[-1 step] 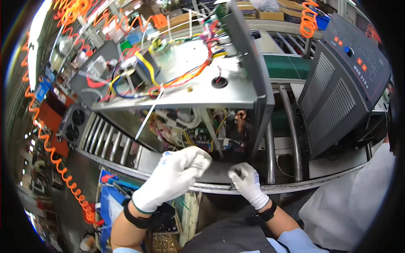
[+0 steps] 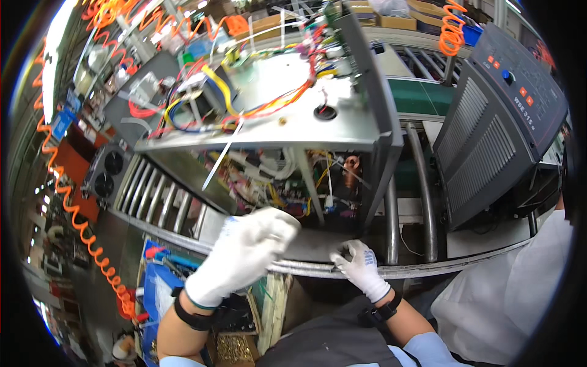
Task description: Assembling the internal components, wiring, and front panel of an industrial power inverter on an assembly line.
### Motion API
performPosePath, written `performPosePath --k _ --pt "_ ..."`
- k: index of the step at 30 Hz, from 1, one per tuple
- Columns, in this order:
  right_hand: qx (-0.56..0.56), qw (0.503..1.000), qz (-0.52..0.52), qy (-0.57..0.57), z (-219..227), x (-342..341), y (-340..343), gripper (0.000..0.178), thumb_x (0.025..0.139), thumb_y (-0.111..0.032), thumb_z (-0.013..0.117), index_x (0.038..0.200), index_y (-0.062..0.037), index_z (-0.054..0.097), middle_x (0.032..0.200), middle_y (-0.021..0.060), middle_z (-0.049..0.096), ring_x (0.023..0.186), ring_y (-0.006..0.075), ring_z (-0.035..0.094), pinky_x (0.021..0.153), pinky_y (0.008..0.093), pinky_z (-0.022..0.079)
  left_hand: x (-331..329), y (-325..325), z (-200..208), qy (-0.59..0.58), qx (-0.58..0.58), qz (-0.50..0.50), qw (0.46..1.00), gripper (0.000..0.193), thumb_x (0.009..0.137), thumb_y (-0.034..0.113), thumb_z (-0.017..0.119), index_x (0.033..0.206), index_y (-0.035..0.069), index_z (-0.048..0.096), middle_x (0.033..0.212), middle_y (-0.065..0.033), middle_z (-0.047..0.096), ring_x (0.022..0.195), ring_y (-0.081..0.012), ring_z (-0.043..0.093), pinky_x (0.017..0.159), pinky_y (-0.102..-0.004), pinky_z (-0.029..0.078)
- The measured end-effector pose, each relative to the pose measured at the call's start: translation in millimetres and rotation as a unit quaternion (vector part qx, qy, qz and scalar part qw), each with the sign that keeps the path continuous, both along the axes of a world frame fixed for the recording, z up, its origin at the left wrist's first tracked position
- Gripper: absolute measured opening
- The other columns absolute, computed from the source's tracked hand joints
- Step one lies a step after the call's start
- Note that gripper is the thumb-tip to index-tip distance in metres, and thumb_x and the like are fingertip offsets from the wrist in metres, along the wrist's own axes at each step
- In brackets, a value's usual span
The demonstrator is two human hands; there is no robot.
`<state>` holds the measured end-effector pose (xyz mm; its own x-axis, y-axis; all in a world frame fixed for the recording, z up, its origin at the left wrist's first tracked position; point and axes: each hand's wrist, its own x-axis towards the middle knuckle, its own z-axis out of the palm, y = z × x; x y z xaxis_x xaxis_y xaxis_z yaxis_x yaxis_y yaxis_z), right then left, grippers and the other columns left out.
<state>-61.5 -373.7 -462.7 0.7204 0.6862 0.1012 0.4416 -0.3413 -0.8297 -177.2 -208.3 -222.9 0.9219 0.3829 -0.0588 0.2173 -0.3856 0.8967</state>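
My left hand (image 2: 247, 252), in a white glove, is raised in front of the conveyor with its fingers curled in and slightly blurred. Whatever may be in it is hidden. My right hand (image 2: 361, 268), also gloved, is by the conveyor's near rail (image 2: 309, 269), its thumb and fingers bent together. I cannot make out anything between them. Just beyond both hands is an open machine housing (image 2: 348, 131), with bundled coloured wires (image 2: 269, 110) on its upper metal shelf and circuit parts below. A white cable tie (image 2: 223, 156) hangs off the shelf's front edge.
A closed grey machine (image 2: 489, 131) with a control panel stands to the right on the rollers (image 2: 422, 196). Below left are blue bins (image 2: 160, 287) and a box of small brass-coloured parts (image 2: 235, 348). An orange coiled hose (image 2: 85, 235) hangs at left. Pale cloth (image 2: 483, 300) bulges at lower right.
My left hand has shifted a little left and down, its fingers still curled. My right hand has stayed almost in place. The housing appears slightly shifted in view.
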Motion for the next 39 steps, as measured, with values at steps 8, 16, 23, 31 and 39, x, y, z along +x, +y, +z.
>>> performPosePath --k 8,16,23,31,39 --pt "-0.308 0.928 0.036 -0.206 -48 -18 16 0.03 0.074 -0.036 0.066 0.082 -0.007 0.067 0.085 0.0175 0.066 0.079 0.0334 0.065 0.07 0.0474 0.048 -199 20 8 -0.109 -0.007 0.342 0.934 0.023 0.095 0.016 0.054 0.101 -0.004 0.062 0.062 0.0007 0.054 0.056 -0.0046 0.047 0.054 -0.0192 0.036" --pt "-0.109 0.988 0.091 -0.063 -51 -46 -10 0.016 0.086 -0.014 0.059 0.095 -0.0035 0.053 0.075 0.0107 0.059 0.068 0.0253 0.059 0.061 0.0401 0.046 -399 -32 -42 -0.085 -0.095 0.554 0.823 0.02 0.093 0.014 0.055 0.099 -0.004 0.063 0.063 -0.0008 0.057 0.054 -0.0065 0.05 0.052 -0.02 0.038" --pt "0.025 0.915 0.399 -0.053 65 -233 53 0.015 0.083 -0.015 0.06 0.091 -0.0023 0.059 0.081 0.0175 0.06 0.075 0.0346 0.061 0.067 0.0403 0.049 -443 75 -109 -0.13 0.088 0.463 0.872 0.076 0.09 0.027 0.062 0.145 -0.005 0.02 0.142 -0.0179 0.036 0.113 -0.0215 0.054 0.09 -0.0299 0.047" --pt "-0.042 0.852 0.519 -0.061 76 -328 82 0.049 0.082 -0.028 0.065 0.121 -0.0002 0.053 0.113 0.023 0.059 0.103 0.0375 0.059 0.087 0.0441 0.048 -396 52 -91 -0.069 0.195 0.411 0.888 0.075 0.079 0.021 0.067 0.142 -0.002 0.033 0.152 -0.0222 0.022 0.14 -0.0352 0.022 0.115 -0.0428 0.018" --pt "0.059 0.961 0.097 -0.251 117 -144 -4 0.058 0.078 -0.02 0.069 0.127 0.0016 0.048 0.126 0.023 0.051 0.121 0.0395 0.047 0.103 0.0447 0.039 -310 31 -31 -0.009 0.43 0.248 0.868 0.064 0.075 0.013 0.066 0.134 0.0 0.043 0.151 -0.0233 0.024 0.139 -0.0396 0.024 0.113 -0.0465 0.02"
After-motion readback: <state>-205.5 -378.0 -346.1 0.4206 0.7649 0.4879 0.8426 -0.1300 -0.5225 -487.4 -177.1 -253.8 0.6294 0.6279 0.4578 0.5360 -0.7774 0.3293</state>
